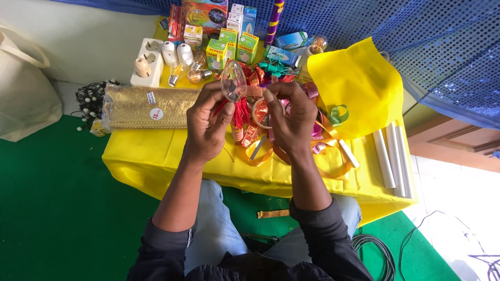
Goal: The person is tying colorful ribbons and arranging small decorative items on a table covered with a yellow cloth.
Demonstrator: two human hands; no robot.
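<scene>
The left hand (207, 125) holds a clear bulb (233, 80) up over a low table (156, 156) with a yellow cloth. Its fingers are closed on the bottom end of the bulb, and the round glass end points away from the person. The right hand (290, 118) is just beside it, and its fingers pinch a thin strip of ribbon (254, 91) that runs across to the base of the bulb. A small roll of tape (260, 113) shows by the right palm, but I cannot tell if the hand holds it. Under the hands lie a red tassel (241, 113) and loops of orange ribbon. On the far side of the table are more bulbs (183, 70), little green boxes (233, 47) and a white socket block (146, 65). A long gold roll (148, 107) lies to the left. A yellow bag (354, 86) and three white tubes (393, 158) lie to the right. The floor (62, 208) is green.
</scene>
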